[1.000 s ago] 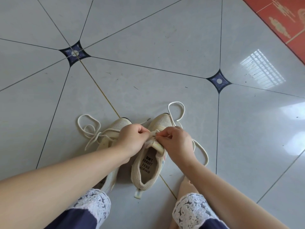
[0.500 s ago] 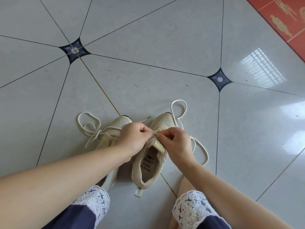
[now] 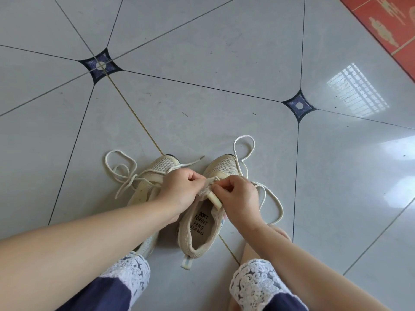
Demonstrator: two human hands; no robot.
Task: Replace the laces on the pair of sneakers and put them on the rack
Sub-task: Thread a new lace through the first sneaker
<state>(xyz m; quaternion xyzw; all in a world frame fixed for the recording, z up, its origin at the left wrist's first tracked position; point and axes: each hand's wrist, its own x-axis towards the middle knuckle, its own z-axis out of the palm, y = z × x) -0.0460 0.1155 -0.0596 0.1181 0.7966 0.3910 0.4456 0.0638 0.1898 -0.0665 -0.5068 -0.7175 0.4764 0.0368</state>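
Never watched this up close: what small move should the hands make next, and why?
Probably pull the lace snug: left hand and right hand pinch it at the tongue of the sneaker, and slack loops lie on the floor.

Beige sneakers point(image 3: 202, 223), cream laces point(image 3: 269, 198), grey floor tiles point(image 3: 202, 97) with navy diamonds point(image 3: 298, 106).

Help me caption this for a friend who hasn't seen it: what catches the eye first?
The left hand and right hand meet low in the middle, pinching the lace over the tongue of a beige sneaker. Its partner sneaker sits beside it, its loose lace looping over the grey tiled floor; a red patterned surface fills the top right corner.
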